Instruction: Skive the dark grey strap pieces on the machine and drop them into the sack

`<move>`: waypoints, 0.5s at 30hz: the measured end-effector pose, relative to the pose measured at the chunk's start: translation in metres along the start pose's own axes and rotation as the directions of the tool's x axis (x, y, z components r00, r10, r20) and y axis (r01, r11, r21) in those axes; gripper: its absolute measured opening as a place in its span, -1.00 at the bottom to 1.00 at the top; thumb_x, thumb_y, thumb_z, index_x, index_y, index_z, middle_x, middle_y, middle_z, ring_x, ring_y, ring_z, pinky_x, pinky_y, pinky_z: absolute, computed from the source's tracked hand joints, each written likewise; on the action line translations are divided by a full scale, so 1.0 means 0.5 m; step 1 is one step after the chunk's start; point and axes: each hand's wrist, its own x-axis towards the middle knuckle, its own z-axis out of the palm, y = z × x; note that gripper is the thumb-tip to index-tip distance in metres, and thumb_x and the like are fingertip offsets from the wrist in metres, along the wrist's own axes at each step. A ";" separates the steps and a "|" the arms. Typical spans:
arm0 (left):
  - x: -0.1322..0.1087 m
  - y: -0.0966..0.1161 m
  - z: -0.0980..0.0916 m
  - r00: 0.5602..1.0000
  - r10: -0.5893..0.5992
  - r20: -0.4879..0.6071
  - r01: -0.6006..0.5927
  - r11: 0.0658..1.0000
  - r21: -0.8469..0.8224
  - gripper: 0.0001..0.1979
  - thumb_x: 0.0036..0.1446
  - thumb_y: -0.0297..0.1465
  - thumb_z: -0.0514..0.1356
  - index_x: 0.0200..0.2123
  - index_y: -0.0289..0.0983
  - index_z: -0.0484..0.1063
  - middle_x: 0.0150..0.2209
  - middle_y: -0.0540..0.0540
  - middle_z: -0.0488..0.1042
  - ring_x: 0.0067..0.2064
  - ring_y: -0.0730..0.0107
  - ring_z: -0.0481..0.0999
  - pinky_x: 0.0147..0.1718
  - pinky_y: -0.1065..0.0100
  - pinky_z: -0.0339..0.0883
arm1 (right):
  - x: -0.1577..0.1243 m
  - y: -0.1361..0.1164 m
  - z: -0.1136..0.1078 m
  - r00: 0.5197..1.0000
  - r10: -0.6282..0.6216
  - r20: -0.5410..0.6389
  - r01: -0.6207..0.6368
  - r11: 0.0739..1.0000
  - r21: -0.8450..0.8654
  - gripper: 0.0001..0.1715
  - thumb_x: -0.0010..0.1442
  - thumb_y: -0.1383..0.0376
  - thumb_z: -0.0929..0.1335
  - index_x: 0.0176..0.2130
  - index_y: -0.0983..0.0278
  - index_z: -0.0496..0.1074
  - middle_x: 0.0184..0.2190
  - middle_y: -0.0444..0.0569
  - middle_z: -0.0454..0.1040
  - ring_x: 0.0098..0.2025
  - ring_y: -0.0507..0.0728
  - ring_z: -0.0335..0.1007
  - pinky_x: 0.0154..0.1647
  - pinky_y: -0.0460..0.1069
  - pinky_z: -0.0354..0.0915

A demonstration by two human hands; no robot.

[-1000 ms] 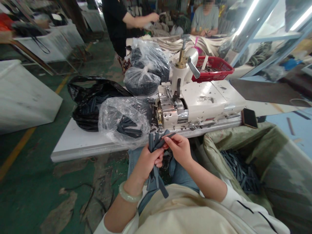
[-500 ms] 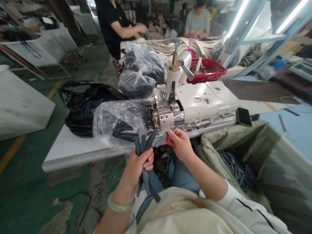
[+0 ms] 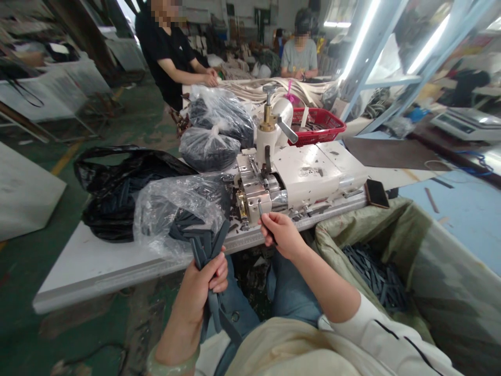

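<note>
Head: right hand (image 3: 279,235) strip (image 3: 261,211) upright, tip toward machine (image 3: 309,175)

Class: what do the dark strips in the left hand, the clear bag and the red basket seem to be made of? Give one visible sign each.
The dark strips in the left hand, one in the right hand: probably rubber or leather-like sheet, dull, bending below the fist; clear bag: thin glossy plastic film, crinkled, see-through; red basket: likely moulded plastic, open lattice.
</note>
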 end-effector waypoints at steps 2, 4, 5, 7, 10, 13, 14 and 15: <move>0.001 0.003 -0.001 1.000 0.005 -0.012 -0.005 1.000 -0.006 -0.66 -0.09 -0.32 0.38 -0.25 -0.29 0.38 -0.62 0.17 0.21 -0.69 0.73 0.02 -0.72 0.61 -0.04 | 0.026 -0.014 -0.002 0.994 -0.020 -0.107 0.019 1.000 -0.010 -0.53 -0.08 -0.01 0.49 -0.49 0.33 0.40 -0.76 -0.29 0.23 -0.78 -0.15 -0.04 -0.80 -0.20 -0.10; 0.001 0.004 0.000 1.000 0.002 -0.021 -0.002 1.000 -0.010 -0.66 -0.10 -0.34 0.39 -0.25 -0.28 0.38 -0.62 0.17 0.21 -0.69 0.74 0.02 -0.71 0.61 -0.04 | 0.053 -0.029 -0.004 0.982 -0.025 -0.188 0.027 1.000 0.010 -0.55 -0.11 0.03 0.50 -0.54 0.35 0.39 -0.79 -0.29 0.19 -0.79 -0.16 -0.08 -0.81 -0.20 -0.19; 0.001 0.005 0.000 1.000 -0.004 -0.025 0.004 1.000 -0.013 -0.65 -0.10 -0.34 0.39 -0.24 -0.28 0.37 -0.63 0.17 0.21 -0.69 0.73 0.02 -0.71 0.61 -0.04 | 0.066 -0.036 -0.005 0.977 -0.023 -0.210 0.027 0.999 0.018 -0.56 -0.10 0.05 0.50 -0.55 0.35 0.38 -0.80 -0.29 0.19 -0.80 -0.16 -0.07 -0.81 -0.20 -0.20; 0.001 0.004 -0.001 0.999 -0.014 -0.031 0.014 1.000 -0.014 -0.64 -0.11 -0.34 0.39 -0.23 -0.28 0.37 -0.63 0.17 0.21 -0.69 0.73 0.03 -0.71 0.61 -0.04 | 0.086 -0.048 -0.007 0.972 -0.014 -0.236 0.023 0.999 0.034 -0.61 -0.07 0.11 0.50 -0.56 0.36 0.38 -0.81 -0.28 0.19 -0.80 -0.16 -0.07 -0.82 -0.20 -0.19; 0.003 0.001 -0.006 0.999 -0.010 -0.030 0.010 1.000 -0.012 -0.64 -0.09 -0.34 0.39 -0.23 -0.28 0.37 -0.63 0.17 0.21 -0.69 0.73 0.03 -0.71 0.61 -0.04 | 0.103 -0.059 -0.006 0.957 -0.021 -0.289 0.033 0.999 0.036 -0.67 -0.01 0.20 0.47 -0.58 0.37 0.38 -0.80 -0.27 0.19 -0.80 -0.16 -0.06 -0.83 -0.21 -0.17; 0.004 -0.001 -0.012 1.000 0.001 -0.012 -0.001 1.000 -0.011 -0.67 -0.06 -0.35 0.37 -0.23 -0.28 0.37 -0.62 0.16 0.22 -0.68 0.73 0.03 -0.71 0.61 -0.03 | 0.113 -0.063 -0.004 0.937 -0.038 -0.347 0.051 0.998 0.029 -0.69 0.03 0.25 0.44 -0.60 0.36 0.36 -0.79 -0.25 0.21 -0.79 -0.16 -0.03 -0.83 -0.22 -0.14; 0.004 -0.001 -0.014 1.000 0.003 -0.008 -0.004 1.000 -0.011 -0.68 -0.05 -0.35 0.37 -0.23 -0.28 0.37 -0.62 0.16 0.22 -0.68 0.73 0.03 -0.71 0.61 -0.03 | 0.116 -0.064 -0.003 0.931 -0.044 -0.363 0.059 0.998 0.030 -0.69 0.04 0.26 0.43 -0.60 0.36 0.35 -0.79 -0.25 0.21 -0.79 -0.16 -0.03 -0.82 -0.22 -0.14; 0.004 -0.001 -0.014 1.000 0.004 -0.005 -0.004 1.000 -0.010 -0.69 -0.04 -0.35 0.36 -0.23 -0.28 0.37 -0.61 0.16 0.22 -0.68 0.73 0.03 -0.71 0.62 -0.03 | 0.118 -0.066 -0.003 0.927 -0.047 -0.373 0.064 0.997 0.035 -0.68 0.04 0.25 0.43 -0.61 0.35 0.34 -0.79 -0.26 0.21 -0.78 -0.16 -0.02 -0.82 -0.22 -0.13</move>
